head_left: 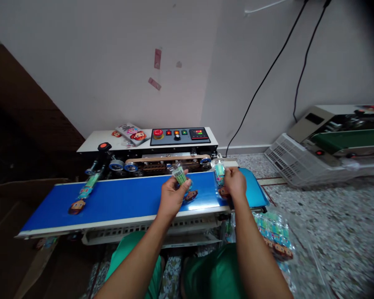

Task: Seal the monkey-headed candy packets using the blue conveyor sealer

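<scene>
packets (86, 190): three are showing along the belt, one lying at its left end, one at each hand
white machine (98, 138): is standing behind the belt
blue belt (134, 199): is stretching below both hands
control panel (187, 142): is displaying lit digits
left hand (171, 195): is pinching one packet, thumb nearly meeting fingers
right hand (236, 182): is curling beside another packet's edge; cannot tell whether it is gripping

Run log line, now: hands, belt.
left hand: holds packet; right hand: holds another packet; blue belt: third packet near left end
</scene>
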`<state>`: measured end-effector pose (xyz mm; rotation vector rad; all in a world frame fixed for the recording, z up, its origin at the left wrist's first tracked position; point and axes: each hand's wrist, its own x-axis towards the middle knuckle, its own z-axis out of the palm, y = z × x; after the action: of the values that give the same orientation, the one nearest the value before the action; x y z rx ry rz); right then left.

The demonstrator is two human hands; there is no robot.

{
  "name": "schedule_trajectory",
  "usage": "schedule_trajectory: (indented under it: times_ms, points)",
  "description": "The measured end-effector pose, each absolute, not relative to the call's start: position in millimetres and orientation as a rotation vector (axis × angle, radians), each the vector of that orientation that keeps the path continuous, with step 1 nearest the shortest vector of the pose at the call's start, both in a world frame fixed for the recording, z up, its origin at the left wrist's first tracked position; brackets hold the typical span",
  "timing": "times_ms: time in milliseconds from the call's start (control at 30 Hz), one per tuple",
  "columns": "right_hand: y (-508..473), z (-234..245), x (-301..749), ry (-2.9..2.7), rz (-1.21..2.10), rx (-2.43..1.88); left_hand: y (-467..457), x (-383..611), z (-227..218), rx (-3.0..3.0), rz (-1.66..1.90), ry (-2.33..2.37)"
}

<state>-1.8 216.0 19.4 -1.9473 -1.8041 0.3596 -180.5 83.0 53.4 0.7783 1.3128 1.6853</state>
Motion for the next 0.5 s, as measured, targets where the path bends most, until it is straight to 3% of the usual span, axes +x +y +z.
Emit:
schedule_trajectory:
  times_ms: [233,433,500]
  points:
    - [199.3,27.4,-40.6,-1.910,0.436,-1.704,85.5,-181.9,46.0,0.712,1.693,1.281]
    - [152.2,39.9,-66.4,-1.772,1.237,-0.917,86.2,-183.1,43.0,0.792,1.737,1.319]
    - [141.5,41.4,-74.8,-1.726,1.288,-0.820,85.2,-183.2,43.5,0.821,1.751,1.377]
